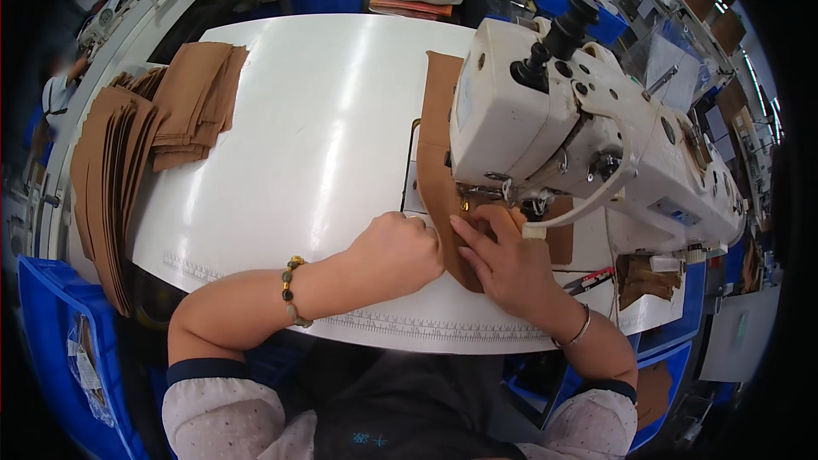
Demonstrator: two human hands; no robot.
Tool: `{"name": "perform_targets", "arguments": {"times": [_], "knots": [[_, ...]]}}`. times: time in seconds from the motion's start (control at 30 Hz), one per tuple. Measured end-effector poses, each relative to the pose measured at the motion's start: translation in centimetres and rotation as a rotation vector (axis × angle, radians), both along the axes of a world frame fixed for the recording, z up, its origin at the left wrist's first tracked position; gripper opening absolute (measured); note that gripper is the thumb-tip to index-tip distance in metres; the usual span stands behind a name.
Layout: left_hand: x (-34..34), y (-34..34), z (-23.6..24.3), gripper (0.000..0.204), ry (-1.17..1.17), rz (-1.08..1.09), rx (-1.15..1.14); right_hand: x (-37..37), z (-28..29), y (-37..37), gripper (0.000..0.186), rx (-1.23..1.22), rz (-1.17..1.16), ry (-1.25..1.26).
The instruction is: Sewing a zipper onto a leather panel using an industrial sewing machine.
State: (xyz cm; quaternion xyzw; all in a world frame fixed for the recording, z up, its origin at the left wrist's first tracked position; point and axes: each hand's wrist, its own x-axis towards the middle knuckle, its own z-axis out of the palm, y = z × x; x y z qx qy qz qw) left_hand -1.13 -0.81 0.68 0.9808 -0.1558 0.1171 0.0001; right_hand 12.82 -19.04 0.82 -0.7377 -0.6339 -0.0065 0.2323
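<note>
A long brown fabric piece (438,119) lies under the head of a white sewing machine (545,111), and part of it comes out to the right of the needle area. My left hand (396,253) is closed in a fist at the fabric's near left edge, its fingertips hidden. Just in front of the needle area, my right hand (511,264) holds the fabric with bent fingers, thumb and forefinger resting on top. The machine head and my hand hide the stitching spot.
Stacked brown fabric pieces (115,179) hang over the table's left edge, beside another pile (198,98). Red-and-black scissors or snips (590,280) lie right of my right hand, near small brown scraps (645,279). A blue bin (72,349) stands at the lower left.
</note>
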Motion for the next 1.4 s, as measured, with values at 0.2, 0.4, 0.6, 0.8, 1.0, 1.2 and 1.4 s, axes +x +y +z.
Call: {"name": "perform_targets", "arguments": {"times": [0.2, 0.4, 0.6, 0.8, 1.0, 1.2, 1.4], "knots": [[-1.3, 1.3, 2.6, 0.009, 0.074, 0.318, -0.175, -0.7, 0.3, 0.0, 0.042, -0.029, 0.011, -0.181], [-0.5, -0.2, 1.3, 0.065, 0.041, 0.144, -0.251, -0.8, 0.0, -0.1, 0.043, -0.018, -0.004, -0.211], [-0.8, -0.7, 0.6, 0.07, 0.093, 0.181, -0.192, 1.0, 0.1, -1.0, 0.028, 0.142, -0.012, -0.107], [-0.4, -0.7, 1.1, 0.074, 0.033, 0.168, -0.134, 3.4, -0.4, -0.7, 0.02, 0.125, -0.196, 1.18], [-0.4, -0.8, 1.3, 0.075, 0.069, 0.183, -0.151, 2.9, -0.5, -1.2, 0.024, 0.21, -0.159, 1.316], [-0.4, -0.5, 1.3, 0.075, 0.076, 0.165, -0.179, 0.4, -0.7, -1.2, 0.034, 0.107, 0.001, -0.147], [0.6, 0.1, 1.0, 0.072, 0.072, 0.158, -0.218, 1.0, -1.1, -0.7, 0.035, 0.091, -0.014, -0.154]]}}
